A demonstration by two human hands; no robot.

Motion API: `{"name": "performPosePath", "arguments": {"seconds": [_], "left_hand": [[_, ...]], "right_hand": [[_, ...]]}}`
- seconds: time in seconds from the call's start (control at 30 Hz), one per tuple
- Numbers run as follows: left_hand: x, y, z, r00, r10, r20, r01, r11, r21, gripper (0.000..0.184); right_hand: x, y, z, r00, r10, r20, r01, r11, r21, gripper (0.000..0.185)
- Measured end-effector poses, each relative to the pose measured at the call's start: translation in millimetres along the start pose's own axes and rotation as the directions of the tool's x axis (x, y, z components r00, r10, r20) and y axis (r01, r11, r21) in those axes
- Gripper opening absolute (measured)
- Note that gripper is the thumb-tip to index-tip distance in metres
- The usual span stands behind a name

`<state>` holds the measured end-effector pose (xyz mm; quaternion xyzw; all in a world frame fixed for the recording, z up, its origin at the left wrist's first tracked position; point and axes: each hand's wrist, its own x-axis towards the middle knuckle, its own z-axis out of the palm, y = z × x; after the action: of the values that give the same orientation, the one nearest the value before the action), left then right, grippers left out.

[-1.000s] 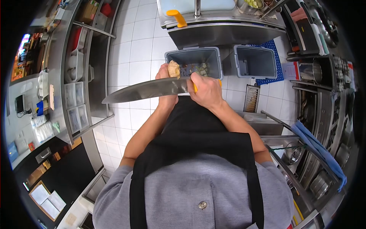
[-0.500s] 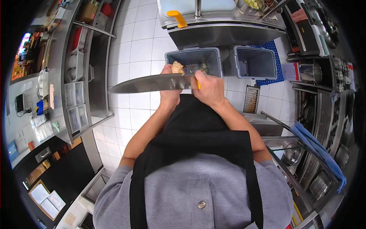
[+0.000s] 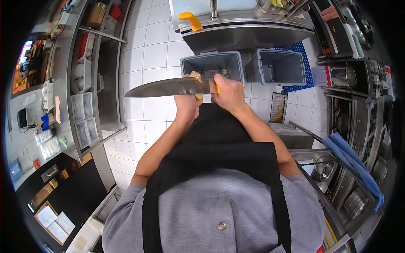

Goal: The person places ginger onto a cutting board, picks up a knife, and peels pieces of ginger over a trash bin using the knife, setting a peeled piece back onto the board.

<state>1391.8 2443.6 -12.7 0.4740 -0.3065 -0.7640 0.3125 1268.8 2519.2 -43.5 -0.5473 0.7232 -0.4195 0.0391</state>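
My right hand is wrapped round the yellow handle of a large chef's knife, whose broad blade points left. Behind that blade, my left hand grips a knobbly tan piece of ginger; the blade hides most of the fingers and the middle of the piece. A paler bit shows below the blade. Blade and ginger overlap in view, and they seem to touch. Both hands are over the near side of a grey bin with scraps at its bottom.
A second grey bin stands to the right on a blue mat. Ahead is a steel counter with a yellow handle at its edge and a pot of cut food. Steel shelving runs along the left.
The knife has shifted slightly up across the ginger, which has turned or dropped so that a pale part now shows under the blade. My hands stay close together.
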Motion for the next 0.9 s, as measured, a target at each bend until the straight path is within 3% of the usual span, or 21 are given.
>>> {"name": "performPosePath", "arguments": {"seconds": [0.07,0.17,0.2,0.27,0.3,0.37,0.4,0.5,0.57,0.63,0.67,0.7,0.77,0.9], "left_hand": [[6.8,-9.6,-7.3,0.991,0.13,-0.032,-0.128,0.991,0.049,0.017],[1.5,2.2,-11.3,0.998,-0.007,-0.058,0.007,1.0,0.001,0.024],[0.6,7.9,-12.0,0.997,0.027,-0.067,-0.025,0.999,0.039,0.027],[5.4,7.1,-21.1,0.992,0.109,-0.059,-0.103,0.99,0.097,0.036],[6.0,7.5,-24.9,0.993,0.106,-0.06,-0.1,0.99,0.097,0.036],[11.5,12.2,-31.7,0.993,0.079,0.089,-0.08,0.997,0.009,0.039],[17.1,14.7,-35.8,0.974,0.06,0.218,-0.056,0.998,-0.027,0.041],[26.2,7.9,-29.5,0.996,-0.007,0.092,0.019,0.992,-0.128,0.041],[29.8,4.4,-32.5,0.989,-0.028,0.146,0.045,0.993,-0.113,0.04],[33.2,0.4,-30.1,0.993,-0.007,0.121,0.013,0.999,-0.046,0.045],[44.2,-9.3,-46.1,0.966,-0.005,0.26,0.045,0.988,-0.151,0.042],[44.8,-10.7,-41.0,0.965,-0.006,0.263,0.047,0.988,-0.15,0.042],[44.4,-15.8,-29.0,0.99,0.125,0.068,-0.119,0.988,-0.094,0.038],[43.0,-10.9,-29.1,0.969,0.226,0.104,-0.229,0.973,0.024,0.034]], "right_hand": [[-3.2,5.0,3.1,0.999,0.029,0.042,-0.027,0.999,-0.044,0.02],[-11.7,17.3,17.1,0.984,0.116,0.138,-0.113,0.993,-0.034,0.015],[-12.8,26.0,21.6,0.983,0.118,0.138,-0.114,0.993,-0.035,0.015],[-13.6,47.0,28.8,0.824,0.416,0.384,-0.392,0.909,-0.143,0.02],[-16.3,51.0,31.2,0.823,0.419,0.385,-0.394,0.908,-0.144,0.02],[-15.7,59.2,38.2,0.706,0.526,0.475,-0.495,0.845,-0.2,0.028],[-12.4,52.6,37.7,0.705,0.52,0.481,-0.491,0.849,-0.198,0.028],[-6.8,28.3,31.4,0.765,0.492,0.415,-0.496,0.862,-0.107,0.025],[-0.5,6.5,19.8,0.904,0.313,0.292,-0.34,0.939,0.048,0.024],[5.7,-14.7,11.4,0.932,0.248,0.264,-0.259,0.966,0.006,0.022],[8.6,-26.6,5.6,0.958,0.161,0.237,-0.172,0.985,0.027,0.02],[10.0,-33.1,3.7,0.976,0.072,0.207,-0.083,0.996,0.045,0.02],[8.0,-32.6,8.1,0.984,0.004,0.176,-0.005,1.0,0.009,0.019],[9.1,-31.3,10.9,0.987,-0.044,0.155,0.043,0.999,0.009,0.02]]}}
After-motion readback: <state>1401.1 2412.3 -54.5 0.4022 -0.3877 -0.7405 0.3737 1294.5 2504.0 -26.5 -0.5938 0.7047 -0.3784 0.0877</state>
